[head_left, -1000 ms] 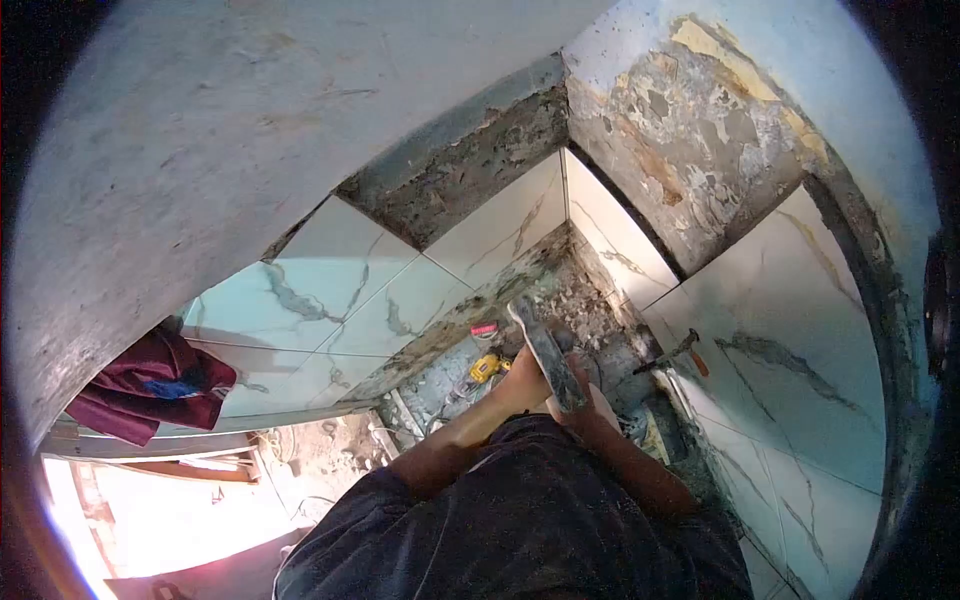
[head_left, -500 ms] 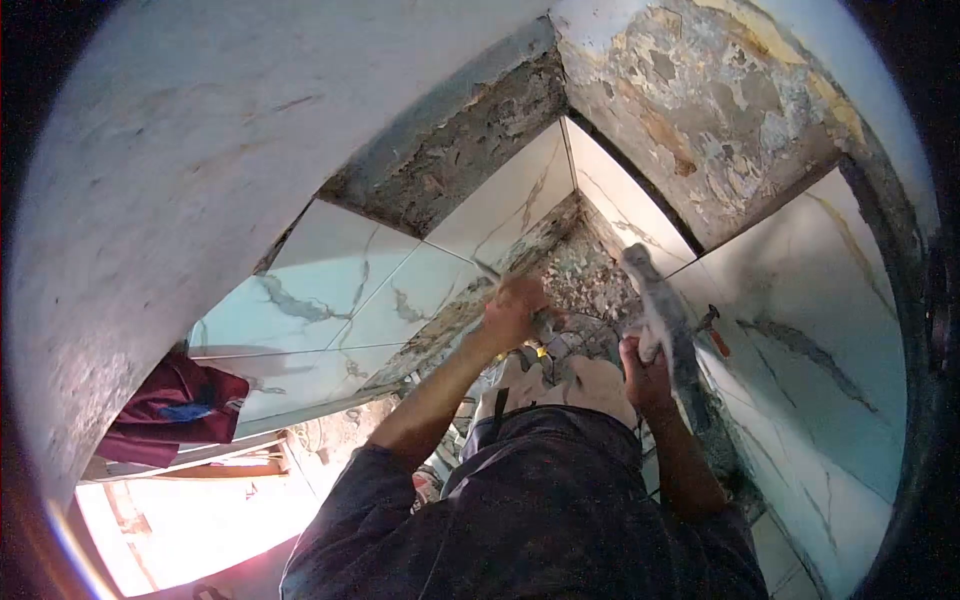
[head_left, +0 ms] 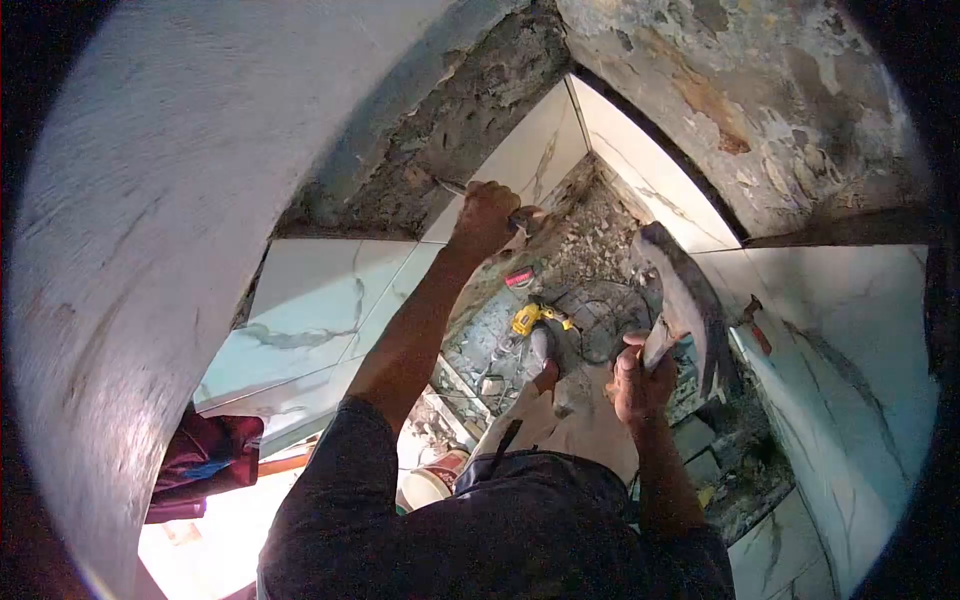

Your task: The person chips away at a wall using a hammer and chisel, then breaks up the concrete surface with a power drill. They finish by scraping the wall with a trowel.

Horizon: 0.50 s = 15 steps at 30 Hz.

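My left hand [head_left: 487,218] is raised at the left wall, closed round a chisel [head_left: 452,187] whose thin tip points left at the rough plaster [head_left: 400,190] just above the white marbled tiles [head_left: 320,310]. The chisel's rear end shows to the right of the fist. In my right hand [head_left: 640,385], lower down and to the right, is the pale handle of a hammer; its large grey, dusty head [head_left: 685,300] is up, apart from the chisel and near the right wall's tiles.
Below lie a yellow power tool [head_left: 527,318], a red disc-like item [head_left: 519,277], cables and rubble. A bucket [head_left: 432,482] stands by my left side. Dark red cloth [head_left: 215,455] hangs at the lower left. A small orange-handled hammer [head_left: 757,330] is at the right wall.
My left hand has moved up and left with the chisel, to the plaster above the tiles. The hammer has shifted slightly right, and the view has changed, showing more of the floor.
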Available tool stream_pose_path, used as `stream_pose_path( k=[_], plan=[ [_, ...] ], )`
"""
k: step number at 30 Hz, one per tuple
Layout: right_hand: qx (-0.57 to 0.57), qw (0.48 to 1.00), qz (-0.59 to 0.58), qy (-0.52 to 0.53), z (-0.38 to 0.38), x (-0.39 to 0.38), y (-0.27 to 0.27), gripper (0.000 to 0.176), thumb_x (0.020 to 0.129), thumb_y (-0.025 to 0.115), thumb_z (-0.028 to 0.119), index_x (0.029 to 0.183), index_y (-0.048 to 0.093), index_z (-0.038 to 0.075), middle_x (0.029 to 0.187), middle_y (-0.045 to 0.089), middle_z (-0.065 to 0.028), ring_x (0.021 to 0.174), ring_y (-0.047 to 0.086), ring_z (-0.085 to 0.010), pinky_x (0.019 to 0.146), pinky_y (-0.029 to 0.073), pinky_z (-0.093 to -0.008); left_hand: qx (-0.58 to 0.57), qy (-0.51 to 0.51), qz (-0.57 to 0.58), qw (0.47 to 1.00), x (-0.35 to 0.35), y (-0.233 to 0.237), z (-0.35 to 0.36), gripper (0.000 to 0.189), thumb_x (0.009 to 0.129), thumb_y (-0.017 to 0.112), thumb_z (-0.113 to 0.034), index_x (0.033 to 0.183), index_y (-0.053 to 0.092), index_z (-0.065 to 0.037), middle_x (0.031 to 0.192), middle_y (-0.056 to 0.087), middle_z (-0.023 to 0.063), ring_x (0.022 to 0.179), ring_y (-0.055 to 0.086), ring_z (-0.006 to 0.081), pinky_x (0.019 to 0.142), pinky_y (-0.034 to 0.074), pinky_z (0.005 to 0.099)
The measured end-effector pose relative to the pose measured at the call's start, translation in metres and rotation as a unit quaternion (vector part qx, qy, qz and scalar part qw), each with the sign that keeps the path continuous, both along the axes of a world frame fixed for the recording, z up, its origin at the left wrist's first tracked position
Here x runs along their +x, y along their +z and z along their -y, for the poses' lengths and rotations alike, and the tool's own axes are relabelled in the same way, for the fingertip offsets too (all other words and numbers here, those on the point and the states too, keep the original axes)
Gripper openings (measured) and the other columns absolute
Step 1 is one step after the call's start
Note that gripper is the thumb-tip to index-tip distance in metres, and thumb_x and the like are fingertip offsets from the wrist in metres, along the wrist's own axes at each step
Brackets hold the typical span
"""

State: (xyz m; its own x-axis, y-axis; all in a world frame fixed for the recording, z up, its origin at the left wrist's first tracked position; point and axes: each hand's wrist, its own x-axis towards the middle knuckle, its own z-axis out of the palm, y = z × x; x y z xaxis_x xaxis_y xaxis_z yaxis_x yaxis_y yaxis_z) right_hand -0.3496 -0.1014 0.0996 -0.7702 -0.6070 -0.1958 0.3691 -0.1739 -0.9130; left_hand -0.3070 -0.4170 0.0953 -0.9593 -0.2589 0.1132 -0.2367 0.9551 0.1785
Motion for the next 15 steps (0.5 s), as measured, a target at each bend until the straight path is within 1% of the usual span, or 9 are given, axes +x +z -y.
stream_pose_path(
  k=[3, 5, 7, 8, 10, 11, 12, 13, 15],
  plan=[
    [0.01, 0.999, -0.018, -0.033, 0.012, -0.001, 0.013, 0.033, 0.084, 0.06, 0.029, 0.101, 0.044, 0.006, 0.063, 0.045, -0.0001, 0.05, 0.042, -0.0083, 0.045, 0.037, -0.0266, 0.029, 0.002, -0.002, 1.0, -0.002, 0.004, 0.006, 0.03, 0.077, 0.064, -0.027, 0.061, 0.053, -0.004, 0.063, 0.05, 0.0112, 0.068, 0.053, 0.0287, 0.069, 0.039, 0.0399],
    [-0.023, 0.995, 0.095, -0.036, 0.02, -0.004, 0.045, 0.032, 0.084, 0.061, 0.028, 0.099, 0.043, 0.006, 0.065, 0.043, -0.0002, 0.049, 0.039, -0.0082, 0.044, 0.037, -0.027, 0.008, 0.025, 0.005, 1.0, -0.007, 0.006, 0.01, 0.035, 0.078, 0.06, -0.027, 0.057, 0.047, -0.003, 0.057, 0.046, 0.016, 0.056, 0.049, 0.0343, 0.053, 0.038, 0.0428],
    [-0.057, 0.994, 0.075, -0.061, 0.031, -0.003, 0.058, 0.03, 0.083, 0.061, 0.028, 0.097, 0.043, 0.008, 0.064, 0.042, 0.0002, 0.048, 0.039, -0.0088, 0.044, 0.038, -0.0271, 0.02, 0.061, -0.023, 0.998, -0.01, 0.002, 0.012, 0.034, 0.079, 0.06, -0.027, 0.057, 0.048, -0.003, 0.057, 0.047, 0.0162, 0.055, 0.049, 0.0344, 0.053, 0.039, 0.043],
    [-0.16, 0.968, 0.19, -0.036, 0.034, 0.002, 0.047, 0.025, 0.085, 0.057, 0.029, 0.091, 0.043, 0.008, 0.064, 0.043, 0.0004, 0.047, 0.04, -0.0096, 0.044, 0.037, -0.0266, 0.032, 0.095, -0.051, 0.994, -0.011, 0.002, 0.014, 0.034, 0.079, 0.06, -0.027, 0.058, 0.049, -0.003, 0.057, 0.047, 0.0164, 0.055, 0.05, 0.0345, 0.053, 0.039, 0.0431],
    [-0.355, 0.846, 0.396, 0.019, 0.045, 0.017, 0.011, 0.023, 0.087, 0.049, 0.03, 0.081, 0.044, 0.009, 0.066, 0.046, 0.0008, 0.047, 0.041, -0.0111, 0.043, 0.036, -0.0255, 0.035, 0.089, -0.075, 0.993, -0.012, 0.003, 0.019, 0.034, 0.08, 0.059, -0.028, 0.058, 0.05, -0.004, 0.058, 0.048, 0.0158, 0.056, 0.05, 0.0345, 0.053, 0.04, 0.0426],
    [-0.04, 0.997, 0.065, 0.03, 0.053, 0.051, -0.042, 0.028, 0.087, 0.049, 0.032, 0.093, 0.048, 0.005, 0.081, 0.05, -0.0097, 0.065, 0.046, -0.0205, 0.05, 0.04, -0.0359, 0.043, 0.086, -0.094, 0.991, -0.011, 0.003, 0.019, 0.034, 0.082, 0.058, -0.029, 0.059, 0.052, -0.004, 0.058, 0.049, 0.0153, 0.056, 0.051, 0.0345, 0.053, 0.04, 0.0422],
    [0.285, 0.915, -0.283, 0.03, 0.084, 0.056, -0.016, 0.038, 0.086, 0.049, 0.033, 0.105, 0.052, 0.001, 0.096, 0.054, -0.0203, 0.084, 0.052, -0.03, 0.058, 0.044, -0.0462, 0.042, 0.083, -0.098, 0.991, -0.013, 0.005, 0.019, 0.034, 0.082, 0.058, -0.029, 0.059, 0.052, -0.004, 0.058, 0.049, 0.0153, 0.056, 0.051, 0.0345, 0.053, 0.04, 0.0422],
    [0.217, 0.943, -0.119, 0.223, 0.09, 0.03, 0.009, 0.034, 0.086, 0.049, 0.029, 0.104, 0.051, 0.0, 0.101, 0.053, -0.0231, 0.089, 0.052, -0.0392, 0.057, 0.043, -0.0475, 0.037, 0.052, -0.117, 0.991, -0.012, 0.007, 0.018, 0.032, 0.082, 0.057, -0.028, 0.06, 0.053, -0.005, 0.059, 0.049, 0.0148, 0.056, 0.051, 0.0341, 0.054, 0.04, 0.042],
    [0.2, 0.949, -0.114, 0.215, 0.087, 0.025, 0.014, 0.033, 0.085, 0.051, 0.028, 0.106, 0.052, 0.002, 0.092, 0.057, -0.0225, 0.076, 0.053, -0.0425, 0.054, 0.043, -0.0474, 0.029, 0.017, -0.139, 0.99, -0.013, 0.008, 0.018, 0.031, 0.083, 0.057, -0.027, 0.061, 0.054, -0.006, 0.059, 0.05, 0.0143, 0.056, 0.051, 0.0337, 0.056, 0.041, 0.0418]
  ],
)
